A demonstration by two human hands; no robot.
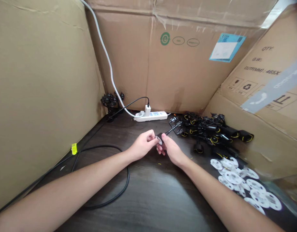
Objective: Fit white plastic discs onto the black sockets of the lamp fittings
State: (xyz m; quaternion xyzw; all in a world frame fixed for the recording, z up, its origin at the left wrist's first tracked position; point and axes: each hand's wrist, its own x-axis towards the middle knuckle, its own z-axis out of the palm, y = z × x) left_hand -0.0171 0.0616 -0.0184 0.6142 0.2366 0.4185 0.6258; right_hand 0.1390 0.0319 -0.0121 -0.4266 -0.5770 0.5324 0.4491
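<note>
My left hand (143, 144) and my right hand (170, 149) meet over the middle of a dark table (150, 196). Together they pinch a small black plug-like part (160, 138) with a round white sticker on its face. The fingers of both hands are closed around it. A thin black lead runs from the part toward a heap of similar black parts (208, 132) with yellow ties at the right.
Round white stickers (242, 183) lie scattered at the right front. A white power strip (151, 116) with a charger and white cable sits at the back. A black cable (114, 180) loops on the left. A few black parts (111, 100) sit back left. Cardboard boxes (42, 90) wall in the table.
</note>
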